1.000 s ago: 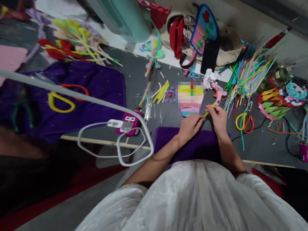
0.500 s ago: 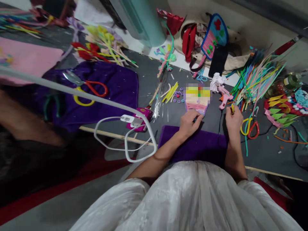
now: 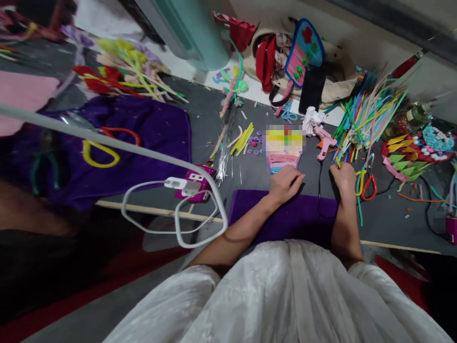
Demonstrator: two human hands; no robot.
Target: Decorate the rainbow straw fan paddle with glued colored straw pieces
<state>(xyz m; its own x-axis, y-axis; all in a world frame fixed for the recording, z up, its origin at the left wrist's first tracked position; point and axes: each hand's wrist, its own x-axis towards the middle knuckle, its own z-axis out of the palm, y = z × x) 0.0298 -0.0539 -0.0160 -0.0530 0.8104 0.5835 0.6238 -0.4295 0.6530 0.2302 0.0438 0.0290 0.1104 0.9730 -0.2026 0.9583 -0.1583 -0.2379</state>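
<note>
My left hand (image 3: 285,185) is closed at the lower edge of a striped craft piece (image 3: 284,159), with pink and blue bands and a purple border. Its fingers curl inward, so what they pinch, if anything, is hidden. The upper part of the piece is pixelated. To the right, my right hand (image 3: 344,178) is closed around a short yellow pipe cleaner (image 3: 338,162) whose tip pokes out above the fingers. Between and beyond my hands lies a pink glue gun (image 3: 325,143). Scissors with red and yellow handles (image 3: 369,186) lie just right of my right hand.
Small purple rings (image 3: 256,151) and yellow strips (image 3: 243,139) lie left of the piece. A bundle of coloured pipe cleaners (image 3: 371,114) stands at back right. A white cable (image 3: 178,178) loops across the front left by a magenta power block (image 3: 196,186). Someone's arm (image 3: 32,209) is at far left.
The view has swung slightly right. My left hand has slid a little down and right along the piece, baring its blue lower bands. My right hand still grips the yellow pipe cleaner.
</note>
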